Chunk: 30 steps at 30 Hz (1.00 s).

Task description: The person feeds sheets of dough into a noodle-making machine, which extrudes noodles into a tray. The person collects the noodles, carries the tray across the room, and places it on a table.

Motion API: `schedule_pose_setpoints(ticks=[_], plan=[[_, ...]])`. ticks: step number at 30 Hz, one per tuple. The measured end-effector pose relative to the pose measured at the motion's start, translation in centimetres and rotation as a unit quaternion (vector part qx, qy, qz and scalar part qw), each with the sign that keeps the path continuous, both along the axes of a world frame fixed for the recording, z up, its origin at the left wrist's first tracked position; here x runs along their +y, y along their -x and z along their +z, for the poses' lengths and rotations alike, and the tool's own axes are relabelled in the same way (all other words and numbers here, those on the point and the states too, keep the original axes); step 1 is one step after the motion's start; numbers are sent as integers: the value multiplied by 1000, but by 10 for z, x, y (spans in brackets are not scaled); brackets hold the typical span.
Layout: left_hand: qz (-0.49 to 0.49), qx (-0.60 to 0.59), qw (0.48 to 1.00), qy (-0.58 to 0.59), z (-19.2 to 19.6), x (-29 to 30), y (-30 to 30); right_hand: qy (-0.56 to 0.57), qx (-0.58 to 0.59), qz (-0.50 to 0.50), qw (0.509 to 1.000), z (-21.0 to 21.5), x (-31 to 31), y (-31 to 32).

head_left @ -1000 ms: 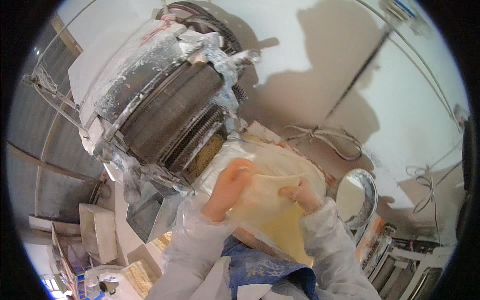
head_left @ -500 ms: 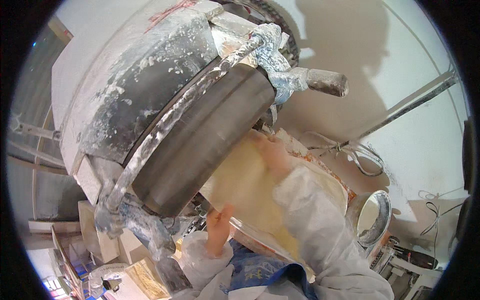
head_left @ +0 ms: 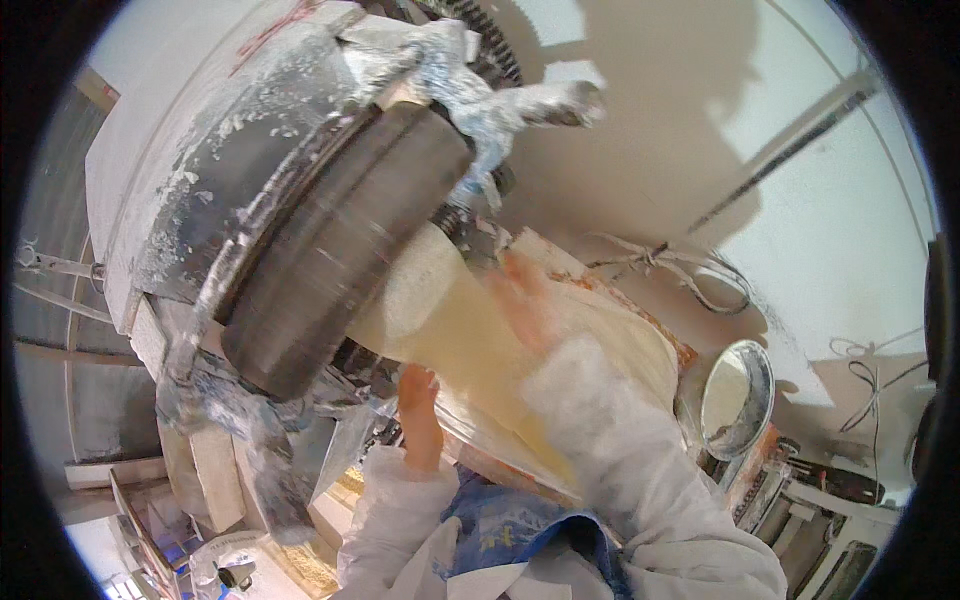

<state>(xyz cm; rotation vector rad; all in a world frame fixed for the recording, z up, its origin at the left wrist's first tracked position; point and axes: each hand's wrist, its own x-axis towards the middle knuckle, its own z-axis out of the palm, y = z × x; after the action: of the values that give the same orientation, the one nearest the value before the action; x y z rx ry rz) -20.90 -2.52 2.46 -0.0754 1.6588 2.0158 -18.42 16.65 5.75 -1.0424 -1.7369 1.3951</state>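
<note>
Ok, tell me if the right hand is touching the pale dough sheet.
Touching: the head view shows the right hand, blurred, pressed flat on the dough sheet.

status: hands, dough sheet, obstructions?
Left hand under dough sheet's near edge. Right hand flat on top, blurred. Floury roller drum close above sheet.

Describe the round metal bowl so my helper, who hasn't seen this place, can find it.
Start at the big flour-caked machine drum, then follow the pale dough sheet to its right end. Just past it stands the metal bowl, tipped on edge, the only shiny round thing there.
</note>
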Motion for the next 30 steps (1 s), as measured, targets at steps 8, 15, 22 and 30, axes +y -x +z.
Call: schedule_pose_setpoints(ticks=[8,15,22,30], plan=[[-578,85,791,183,-12,7,-196,300,-208,-191,911,-36,-84,-376],[-765,291,574,-31,-48,79,-356,284,-126,-336,889,-26,-158,-525],[-777,408,450,165,-72,80,-440,339,-32,-346,874,-43,-215,-547],[-665,603,368,244,-86,81,-475,356,-68,-340,868,-55,-235,-555]])
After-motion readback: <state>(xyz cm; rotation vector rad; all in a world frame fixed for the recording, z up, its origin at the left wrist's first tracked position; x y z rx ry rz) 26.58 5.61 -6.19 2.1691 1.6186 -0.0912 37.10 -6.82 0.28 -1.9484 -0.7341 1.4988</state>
